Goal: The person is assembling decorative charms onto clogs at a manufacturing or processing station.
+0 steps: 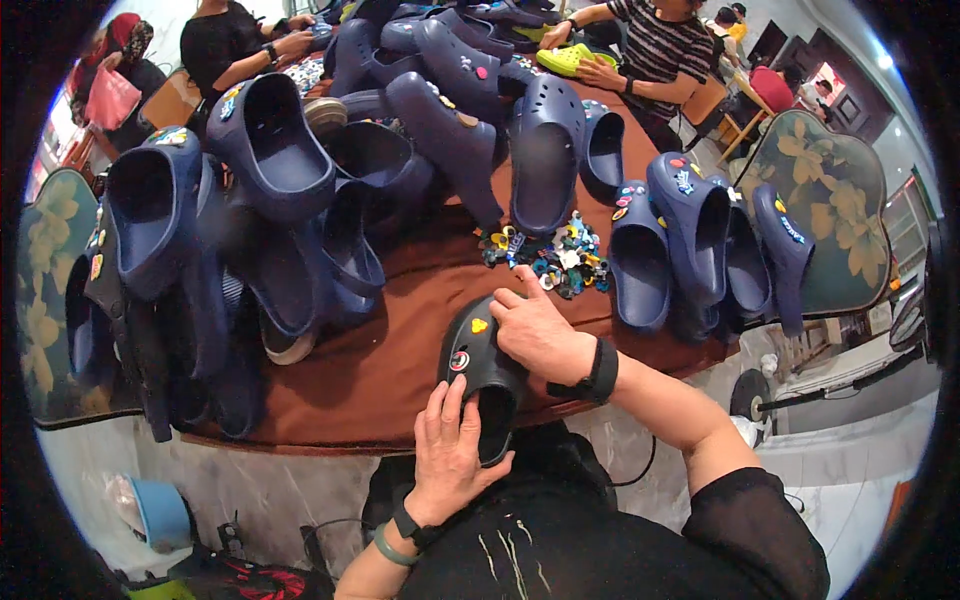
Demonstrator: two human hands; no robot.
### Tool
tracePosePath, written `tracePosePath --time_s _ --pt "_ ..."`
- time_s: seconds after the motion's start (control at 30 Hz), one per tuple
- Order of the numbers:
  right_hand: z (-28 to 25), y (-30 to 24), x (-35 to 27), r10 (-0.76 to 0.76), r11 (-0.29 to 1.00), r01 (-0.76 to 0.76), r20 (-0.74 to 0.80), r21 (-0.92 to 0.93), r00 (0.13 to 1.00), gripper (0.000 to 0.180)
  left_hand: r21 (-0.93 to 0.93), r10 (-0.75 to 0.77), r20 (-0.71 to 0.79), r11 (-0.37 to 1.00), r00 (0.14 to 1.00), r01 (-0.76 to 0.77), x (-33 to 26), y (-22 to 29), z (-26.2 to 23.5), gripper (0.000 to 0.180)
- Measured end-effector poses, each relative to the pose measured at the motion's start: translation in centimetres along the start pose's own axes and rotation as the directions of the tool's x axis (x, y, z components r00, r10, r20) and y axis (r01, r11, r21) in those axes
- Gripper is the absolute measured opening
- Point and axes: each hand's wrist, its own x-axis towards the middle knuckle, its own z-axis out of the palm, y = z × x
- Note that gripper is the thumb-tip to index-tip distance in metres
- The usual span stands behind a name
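A black clog (478, 372) lies at the near edge of the brown table (400, 330), toe pointing away from me. It carries a yellow charm and a round red-and-white charm on its top. My left hand (447, 450) grips its heel opening from below. My right hand (535, 330) rests on the toe, fingertips pressing on the upper beside the yellow charm. A heap of small colourful charms (550, 258) lies just beyond the clog.
Several navy clogs (270, 150) are piled at left and in the middle, more stand at right (690, 235). Other people sit at the far side; one in a striped shirt (660, 40) holds a yellow-green clog (570, 58). Flowered chair backs (830, 210) flank the table.
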Motion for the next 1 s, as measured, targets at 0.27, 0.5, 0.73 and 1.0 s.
tracePosePath --time_s 0.27,0.5,0.73,1.0 --pt "4.9 2.2 -3.4 0.337 0.884 -0.124 -0.430 0.451 0.838 0.031 0.016 -0.002 -0.023 1.000 1.000 0.002 -0.4 0.0 0.2 0.089" --pt "9.8 7.2 -7.6 0.609 0.777 -0.430 -0.378 0.460 0.697 0.014 0.019 0.030 -0.042 0.999 0.999 -0.029 -0.3 0.1 0.4 0.093" --pt "11.2 7.6 -5.2 0.623 0.777 -0.492 -0.362 0.393 0.694 0.024 0.030 0.023 -0.047 0.999 0.999 -0.021 -0.2 0.2 0.4 0.090" --pt "9.6 6.4 -6.7 0.662 0.727 -0.347 -0.472 0.592 0.582 0.013 0.033 0.008 -0.075 0.999 0.997 -0.006 0.0 0.4 0.3 0.080"
